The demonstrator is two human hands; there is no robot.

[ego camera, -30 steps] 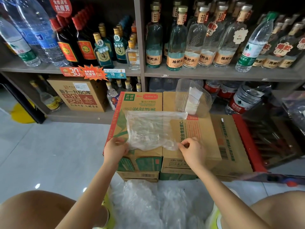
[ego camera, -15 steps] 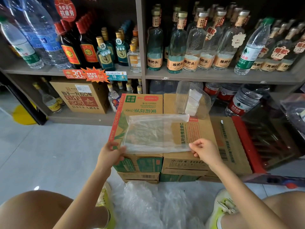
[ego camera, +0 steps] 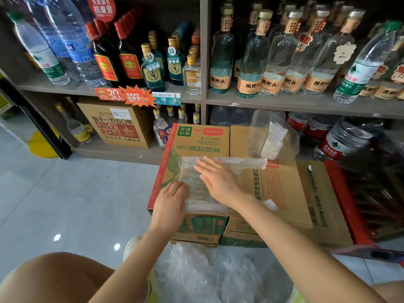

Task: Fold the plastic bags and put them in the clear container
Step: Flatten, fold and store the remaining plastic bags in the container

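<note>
Currently one thin, crinkly plastic bag (ego camera: 244, 164) lies flat across two cardboard boxes (ego camera: 284, 189). Right hand (ego camera: 220, 182): fingers straight, palm pressing the bag. Left hand (ego camera: 169, 206): fingers relaxed, resting on its left edge, gripping nothing. One ribbed clear container (ego camera: 258, 132) sits just behind, white folded bags (ego camera: 273, 138) inside. Crumpled bag pile (ego camera: 207, 276) on floor.

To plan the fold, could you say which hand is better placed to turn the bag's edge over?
Probably the left: the left hand sits at the bag's near-left edge, while the right hand lies flat across its middle, pinning it.
</note>
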